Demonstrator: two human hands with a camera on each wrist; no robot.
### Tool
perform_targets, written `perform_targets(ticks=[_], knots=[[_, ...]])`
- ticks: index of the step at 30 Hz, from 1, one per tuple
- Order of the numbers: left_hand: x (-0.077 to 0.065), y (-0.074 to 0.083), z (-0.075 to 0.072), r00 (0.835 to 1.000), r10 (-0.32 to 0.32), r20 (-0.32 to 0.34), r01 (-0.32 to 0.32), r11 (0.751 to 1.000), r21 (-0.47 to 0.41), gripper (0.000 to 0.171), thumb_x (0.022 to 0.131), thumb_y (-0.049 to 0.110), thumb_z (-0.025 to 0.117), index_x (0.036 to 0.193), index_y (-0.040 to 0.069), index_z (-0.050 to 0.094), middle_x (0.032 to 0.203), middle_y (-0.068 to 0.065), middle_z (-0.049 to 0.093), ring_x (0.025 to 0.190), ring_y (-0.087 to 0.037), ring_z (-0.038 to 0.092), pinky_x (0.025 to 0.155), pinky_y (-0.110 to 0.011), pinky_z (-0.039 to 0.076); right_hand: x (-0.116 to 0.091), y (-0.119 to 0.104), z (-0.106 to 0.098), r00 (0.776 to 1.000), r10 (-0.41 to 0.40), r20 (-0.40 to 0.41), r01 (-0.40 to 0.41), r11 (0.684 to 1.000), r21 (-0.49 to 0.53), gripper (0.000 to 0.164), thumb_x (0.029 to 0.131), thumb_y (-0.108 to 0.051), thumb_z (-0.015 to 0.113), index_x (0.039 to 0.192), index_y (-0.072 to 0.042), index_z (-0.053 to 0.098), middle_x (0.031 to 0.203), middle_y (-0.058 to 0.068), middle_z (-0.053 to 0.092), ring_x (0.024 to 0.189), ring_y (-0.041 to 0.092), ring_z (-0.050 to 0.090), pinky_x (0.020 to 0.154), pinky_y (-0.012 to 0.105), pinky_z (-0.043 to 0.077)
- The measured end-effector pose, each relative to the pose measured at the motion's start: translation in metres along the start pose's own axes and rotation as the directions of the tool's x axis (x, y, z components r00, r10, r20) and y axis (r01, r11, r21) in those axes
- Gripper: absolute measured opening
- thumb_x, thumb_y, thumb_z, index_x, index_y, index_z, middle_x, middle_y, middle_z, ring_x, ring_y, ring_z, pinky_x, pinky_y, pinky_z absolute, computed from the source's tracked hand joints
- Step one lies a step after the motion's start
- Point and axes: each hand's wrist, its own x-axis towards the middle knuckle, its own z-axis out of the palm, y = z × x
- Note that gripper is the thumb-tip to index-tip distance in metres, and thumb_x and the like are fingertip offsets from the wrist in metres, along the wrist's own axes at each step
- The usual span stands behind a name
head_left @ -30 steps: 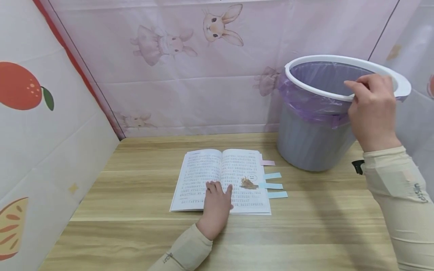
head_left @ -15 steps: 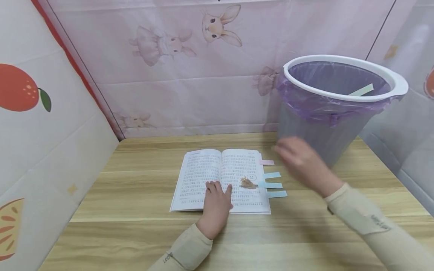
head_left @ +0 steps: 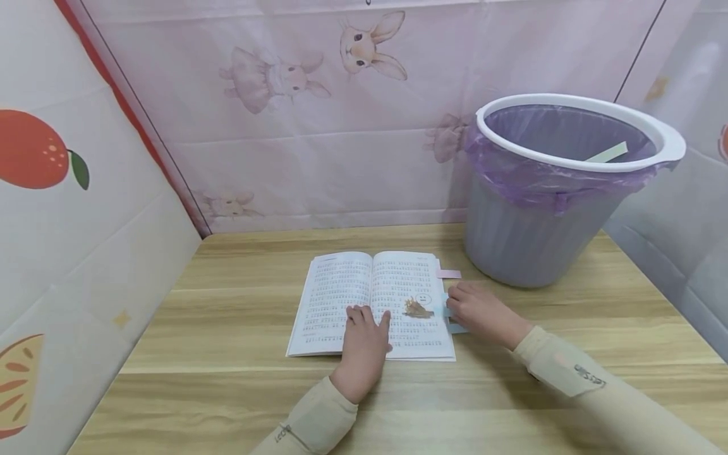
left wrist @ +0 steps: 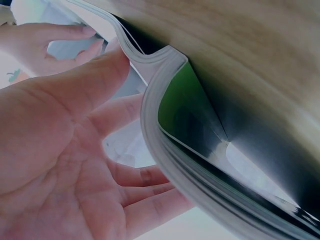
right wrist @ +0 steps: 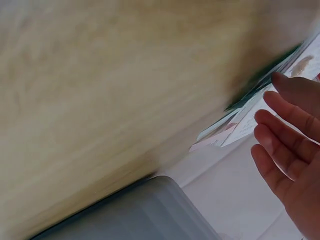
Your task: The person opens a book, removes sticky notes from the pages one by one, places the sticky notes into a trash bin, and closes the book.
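An open book (head_left: 335, 284) lies on the wooden table, with sticky tabs jutting from its right edge. My left hand (head_left: 364, 347) rests on the lower middle of the pages, fingers extended; the left wrist view shows the thumb and fingers over the book's lower edge (left wrist: 165, 105). Beside the right edge, my right hand (head_left: 483, 313) reaches over the blue tabs (head_left: 457, 328) and partly hides them. In the right wrist view its fingers (right wrist: 280, 130) are loosely bent, thumb and forefinger slightly apart, with nothing visible between them. A pink tab (head_left: 449, 274) sticks out above that hand.
A grey bin (head_left: 512, 234) with a purple liner and white rim stands behind and right of the book. One pale green strip (head_left: 607, 153) leans inside near the rim. A pink rabbit-print sheet (head_left: 341, 177) hangs behind the table (head_left: 227, 392).
My right hand has come from the bin's rim down to the blue tabs. The pale green strip now shows inside the bin. My left hand stays on the book.
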Motion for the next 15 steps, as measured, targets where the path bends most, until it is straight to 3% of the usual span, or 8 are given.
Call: perform_targets(ticks=[9,15], knots=[[-0.0005,0.0007,0.0015,1.0,-0.006,-0.029,0.006,1.0,0.003,0.057,0.086,0.055,0.06,0.136,0.029,0.056,0.115,-0.024,0.057,0.109,-0.037,0.057,0.089,-0.033,0.051,0.0002,-0.0051,-0.0001,0.998,-0.023,0.05,0.026,0.998,-0.062,0.017,0.077,-0.005,0.077,0.079,-0.005,0.06,0.076,0.003,0.051,0.073,0.02,0.049,0.066,0.035,0.047],[0.0,0.0006,0.0015,1.0,-0.004,-0.019,0.004,1.0,0.002,0.057,0.086,0.055,0.059,0.137,0.029,0.055,0.116,-0.025,0.057,0.11,-0.037,0.057,0.09,-0.034,0.05,0.0031,-0.006,0.0012,0.998,0.02,0.065,-0.017,0.999,-0.052,0.02,0.079,-0.006,0.076,0.078,-0.006,0.056,0.076,0.003,0.051,0.073,0.02,0.051,0.066,0.036,0.047]])
